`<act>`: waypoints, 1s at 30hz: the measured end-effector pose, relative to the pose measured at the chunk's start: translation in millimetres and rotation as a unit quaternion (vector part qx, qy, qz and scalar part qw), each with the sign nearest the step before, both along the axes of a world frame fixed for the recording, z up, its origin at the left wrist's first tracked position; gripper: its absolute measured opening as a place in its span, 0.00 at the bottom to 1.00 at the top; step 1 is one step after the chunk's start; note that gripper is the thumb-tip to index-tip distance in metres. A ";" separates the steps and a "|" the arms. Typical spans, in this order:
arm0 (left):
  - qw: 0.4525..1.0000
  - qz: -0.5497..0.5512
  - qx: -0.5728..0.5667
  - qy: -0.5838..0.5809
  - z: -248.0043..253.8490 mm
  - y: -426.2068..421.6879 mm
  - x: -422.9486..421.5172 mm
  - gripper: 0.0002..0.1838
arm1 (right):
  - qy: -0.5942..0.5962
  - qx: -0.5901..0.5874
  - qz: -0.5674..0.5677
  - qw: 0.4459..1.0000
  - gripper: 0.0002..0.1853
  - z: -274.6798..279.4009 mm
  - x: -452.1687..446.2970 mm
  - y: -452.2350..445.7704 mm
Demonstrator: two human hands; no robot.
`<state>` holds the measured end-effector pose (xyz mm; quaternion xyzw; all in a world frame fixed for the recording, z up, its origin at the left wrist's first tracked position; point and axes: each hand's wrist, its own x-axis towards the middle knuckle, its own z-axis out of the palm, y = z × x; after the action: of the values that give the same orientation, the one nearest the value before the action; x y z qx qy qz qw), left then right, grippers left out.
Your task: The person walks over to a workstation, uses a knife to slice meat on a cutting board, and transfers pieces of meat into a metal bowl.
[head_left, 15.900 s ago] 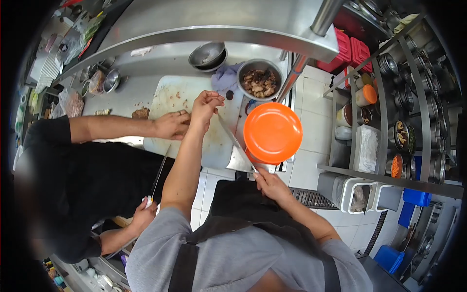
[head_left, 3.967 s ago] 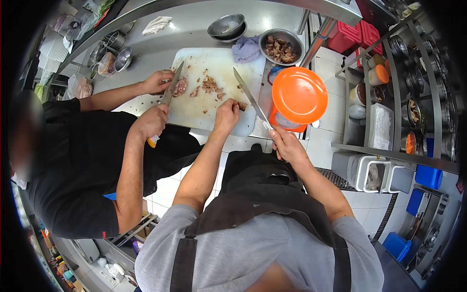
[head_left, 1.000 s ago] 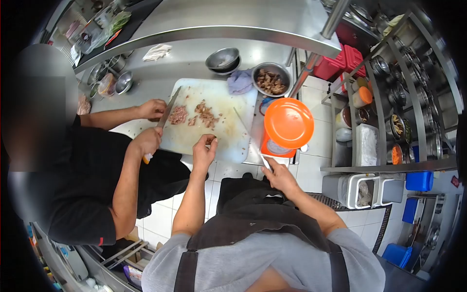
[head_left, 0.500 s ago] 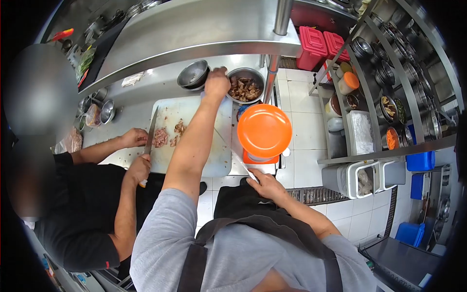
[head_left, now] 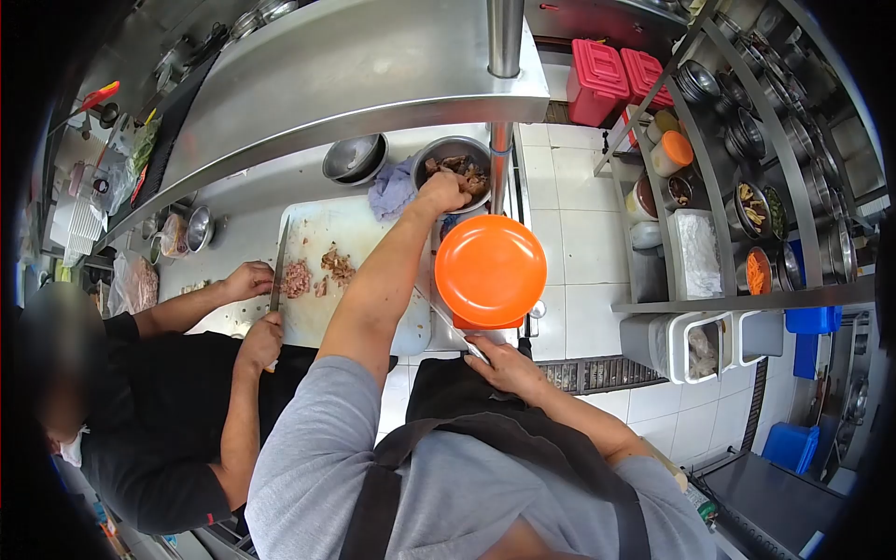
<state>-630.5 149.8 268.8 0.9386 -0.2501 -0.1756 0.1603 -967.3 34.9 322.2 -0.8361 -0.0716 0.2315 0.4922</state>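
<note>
My left hand (head_left: pixel 442 194) reaches over the near rim of a steel bowl (head_left: pixel 427 149) of browned cooked meat (head_left: pixel 474 177). Its fingers are curled on the meat, their tips partly hidden. Low at the counter's front edge, my right hand (head_left: pixel 509 366) is wrapped round the handle of a knife (head_left: pixel 448 315), whose blade points up and left along the cutting board's edge. On the white cutting board (head_left: pixel 397 322) lie chopped brown meat (head_left: pixel 338 268) and chopped pink meat (head_left: pixel 296 279). An orange plate (head_left: pixel 491 271) sits on an orange base between my hands.
At my left, a co-worker in black holds another knife (head_left: pixel 281 247) over the board. Nested bowls (head_left: pixel 355 159) and a purple cloth (head_left: pixel 392 194) lie behind it. A steel shelf (head_left: pixel 373 103) and its post (head_left: pixel 504 37) overhang the counter. A storage rack (head_left: pixel 672 307) stands right.
My left hand has moved from beside the nested bowls rightward into the meat bowl, uncovering the purple cloth. My right hand still holds the knife. The view has shifted slightly.
</note>
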 end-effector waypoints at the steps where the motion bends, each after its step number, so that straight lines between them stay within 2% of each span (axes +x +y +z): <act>1: 0.999 0.014 -0.050 -0.002 -2.1 2.6 0.9 0.19 | 0.001 0.000 -0.001 1.000 0.24 2.5 1.0 -0.4; 5: 0.995 0.026 -0.097 -0.006 -8.3 20.6 15.3 0.18 | 0.029 -0.013 0.008 0.999 0.24 3.3 0.6 0.9; 7: 0.971 0.087 -0.192 0.110 7.6 28.0 14.7 0.19 | 0.019 -0.015 0.009 1.000 0.24 5.1 1.3 1.5; 9: 0.960 0.119 -0.214 0.134 23.0 37.2 2.9 0.18 | 0.021 -0.026 0.012 0.999 0.25 9.1 0.7 2.0; 11: 0.922 0.125 -0.329 0.161 36.6 47.6 -8.8 0.16 | 0.012 -0.019 0.011 1.000 0.25 3.6 -0.4 3.4; 12: 0.922 0.126 -0.330 0.159 46.9 52.7 -14.6 0.16 | 0.005 -0.012 0.008 1.000 0.26 1.8 -1.4 4.2; 14: 0.900 0.216 -0.333 0.183 62.6 64.8 -23.1 0.15 | 0.013 -0.016 0.004 1.000 0.26 10.6 -1.6 5.8; 17: 0.882 0.246 -0.364 0.169 58.8 88.4 -17.6 0.16 | 0.035 -0.021 -0.002 0.999 0.26 16.1 -1.4 9.7; 19: 0.892 0.248 -0.347 0.146 61.4 95.9 -14.5 0.16 | 0.047 -0.023 0.000 0.999 0.26 15.7 -3.3 12.2; 21: 0.940 0.210 -0.253 0.088 67.0 95.4 -10.1 0.17 | 0.032 -0.012 -0.012 0.999 0.27 10.7 -5.7 14.6; 25: 0.938 0.166 -0.285 0.107 77.5 67.9 -8.2 0.20 | 0.011 -0.020 -0.015 1.000 0.27 6.1 -8.7 16.2; 27: 0.969 0.146 -0.195 -0.041 78.2 47.8 -7.0 0.23 | 0.023 -0.035 -0.006 0.999 0.27 6.5 -7.2 15.9; 28: 0.982 0.123 -0.133 -0.059 69.7 39.2 1.7 0.23 | 0.024 -0.035 -0.008 0.999 0.27 11.6 -5.6 16.2; 29: 0.982 0.121 -0.133 -0.058 59.2 33.4 5.8 0.23 | 0.046 -0.044 0.000 0.998 0.27 17.8 -4.1 16.1; 30: 0.994 0.061 -0.044 -0.083 58.0 26.4 5.8 0.20 | 0.066 -0.053 0.006 0.996 0.26 21.6 -2.3 15.4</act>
<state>-624.7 176.2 326.7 0.9555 -0.2127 -0.0758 0.1901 -969.5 50.3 343.8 -0.8434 -0.0318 0.2928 0.4495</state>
